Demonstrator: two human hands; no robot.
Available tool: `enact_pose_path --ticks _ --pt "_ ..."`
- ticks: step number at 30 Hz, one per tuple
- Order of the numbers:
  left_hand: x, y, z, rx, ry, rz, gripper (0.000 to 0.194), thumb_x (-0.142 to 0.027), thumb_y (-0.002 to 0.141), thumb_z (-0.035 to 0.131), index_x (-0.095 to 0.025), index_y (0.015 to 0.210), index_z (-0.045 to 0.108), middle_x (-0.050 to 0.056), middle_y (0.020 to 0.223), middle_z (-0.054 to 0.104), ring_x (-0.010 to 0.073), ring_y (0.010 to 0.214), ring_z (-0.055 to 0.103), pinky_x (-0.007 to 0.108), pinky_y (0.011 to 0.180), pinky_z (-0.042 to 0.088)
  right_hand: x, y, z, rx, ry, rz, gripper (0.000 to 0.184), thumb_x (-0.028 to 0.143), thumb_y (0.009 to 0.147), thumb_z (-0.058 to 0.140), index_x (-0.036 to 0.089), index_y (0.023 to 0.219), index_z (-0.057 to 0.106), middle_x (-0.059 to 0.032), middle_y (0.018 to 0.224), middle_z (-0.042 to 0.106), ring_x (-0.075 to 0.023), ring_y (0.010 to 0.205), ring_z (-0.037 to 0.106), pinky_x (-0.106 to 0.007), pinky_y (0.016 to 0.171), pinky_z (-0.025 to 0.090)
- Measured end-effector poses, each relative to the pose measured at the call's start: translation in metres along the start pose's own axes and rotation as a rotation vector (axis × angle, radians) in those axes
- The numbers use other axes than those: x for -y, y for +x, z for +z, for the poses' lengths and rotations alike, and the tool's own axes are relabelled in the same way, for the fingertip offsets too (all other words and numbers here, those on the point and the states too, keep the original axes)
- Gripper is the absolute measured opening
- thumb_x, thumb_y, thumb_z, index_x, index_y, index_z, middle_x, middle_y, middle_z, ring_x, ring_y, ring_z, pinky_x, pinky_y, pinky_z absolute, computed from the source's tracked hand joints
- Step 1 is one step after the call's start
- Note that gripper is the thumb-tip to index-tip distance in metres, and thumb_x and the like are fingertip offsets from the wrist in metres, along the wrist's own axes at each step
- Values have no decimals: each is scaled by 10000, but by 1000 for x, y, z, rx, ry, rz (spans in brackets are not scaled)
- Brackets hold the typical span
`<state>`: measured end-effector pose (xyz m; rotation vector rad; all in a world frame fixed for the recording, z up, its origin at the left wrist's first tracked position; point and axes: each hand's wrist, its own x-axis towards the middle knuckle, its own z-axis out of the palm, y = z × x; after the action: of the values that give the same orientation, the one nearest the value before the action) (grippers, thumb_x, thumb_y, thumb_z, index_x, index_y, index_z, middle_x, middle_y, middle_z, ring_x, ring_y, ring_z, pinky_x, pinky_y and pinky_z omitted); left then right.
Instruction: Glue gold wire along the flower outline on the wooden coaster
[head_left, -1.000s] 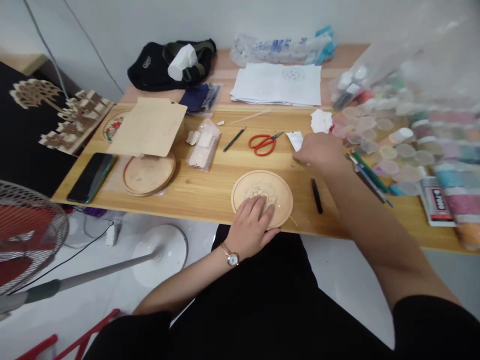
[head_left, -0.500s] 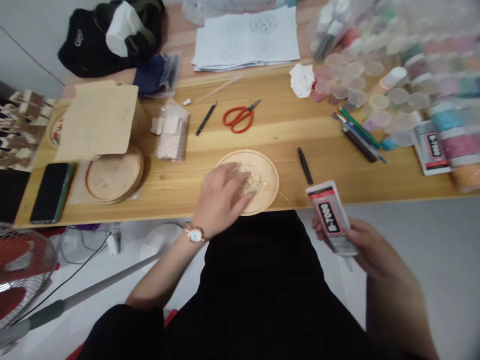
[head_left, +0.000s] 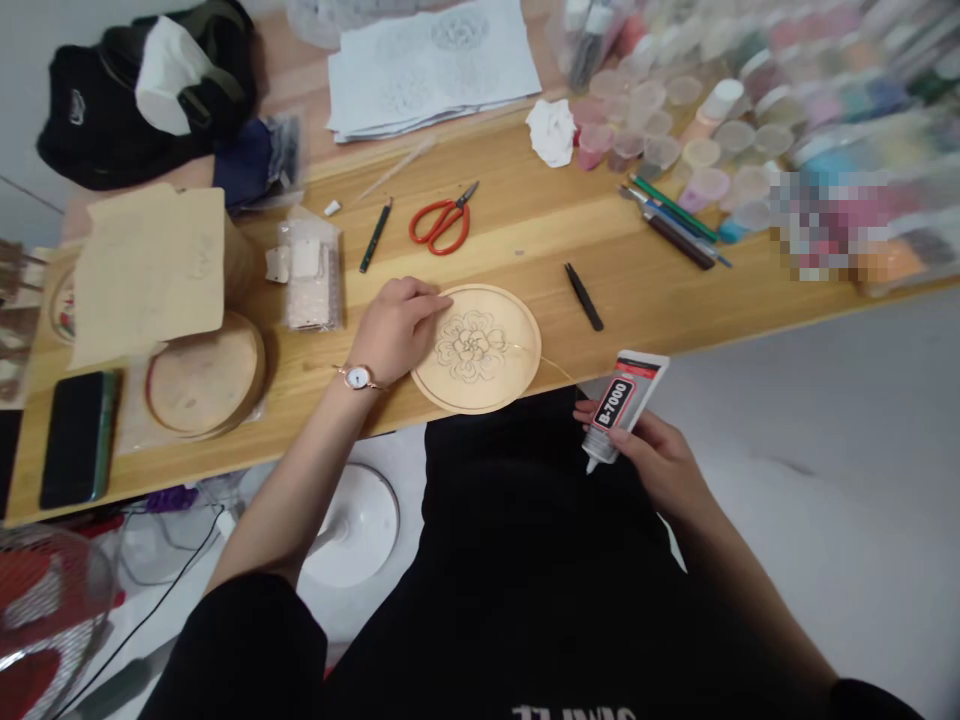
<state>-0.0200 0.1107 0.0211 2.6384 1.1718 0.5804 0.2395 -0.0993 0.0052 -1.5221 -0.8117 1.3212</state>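
Observation:
My left hand [head_left: 401,322] is closed at the upper left edge of a round wooden plaque [head_left: 517,370], with curled fingers against its rim. A flower is drawn in dark lines on the plaque. A thin golden strand [head_left: 556,367] lies over its right side and past the rim. In my right hand [head_left: 652,450] is a grey glue tube [head_left: 624,398] marked B-7000, tilted with its nozzle down and to the left. The tube is over my lap, just off the table edge. Black tweezers [head_left: 583,297] lie right of the plaque.
Red-handled scissors [head_left: 441,222] and a pencil [head_left: 376,235] lie behind the plaque. To the left are a phone [head_left: 79,437], a wooden round box [head_left: 206,375] and cardboard [head_left: 154,270]. Small cups [head_left: 701,153], brushes and pencils [head_left: 675,225] fill the right; printed sheets [head_left: 435,70] lie behind.
My left hand has drawn back from the flower drawing to the plaque's left rim. My right hand has turned the glue tube, and its nozzle now points down and left.

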Motion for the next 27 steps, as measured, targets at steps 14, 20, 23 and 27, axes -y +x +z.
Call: enact_pose_path --ticks 14,20,23,27 --pt "-9 -9 -4 -18 -24 -48 296 -219 867 444 -175 900 735 93 921 673 207 820 616 340 719 526 79 -4 45 -492 -1085 -793 177 352 777 641 223 895 617 -134 1201 623 -283 1051 640 -437 829 551" --pt "-35 -40 0 -109 35 -251 282 -220 894 418 -177 921 696 110 1034 645 223 856 612 335 680 518 120 47 36 -194 -1207 -1009 191 372 739 646 235 857 585 -108 1142 650 -270 1037 638 -422 857 539" --pt "-52 -54 3 -155 52 -340 298 -222 911 396 -164 1026 665 146 1121 616 239 883 623 349 672 528 142 72 41 -51 -1210 -1106 213 412 744 629 223 824 574 -107 1133 653 -273 1025 635 -435 866 526" --pt "-73 -66 8 -212 63 -442 334 -175 885 423 -168 1168 598 160 1146 580 235 878 634 328 624 535 167 103 55 238 -1182 -1093 194 363 718 671 230 812 567 -88 1139 643 -263 1038 617 -433 918 495"
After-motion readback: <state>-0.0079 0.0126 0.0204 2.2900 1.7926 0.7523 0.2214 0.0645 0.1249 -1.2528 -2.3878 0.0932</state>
